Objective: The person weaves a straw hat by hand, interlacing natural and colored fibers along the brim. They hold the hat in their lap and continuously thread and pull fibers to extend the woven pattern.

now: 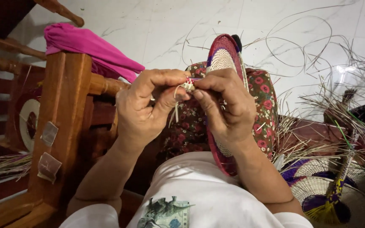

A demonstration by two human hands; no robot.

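Two bare hands met at the centre of the head view: the left hand point(142, 107) pinched a pale straw strand point(176, 103), and the right hand point(227, 105) gripped the rim of a round woven basket of maroon and cream straw point(224, 57), held upright on edge. A pink cloth point(89, 48) draped the wooden chair point(66, 109) at left.

Round woven basket point(224, 59), cream centre with maroon-purple rim, stands on edge over the lap
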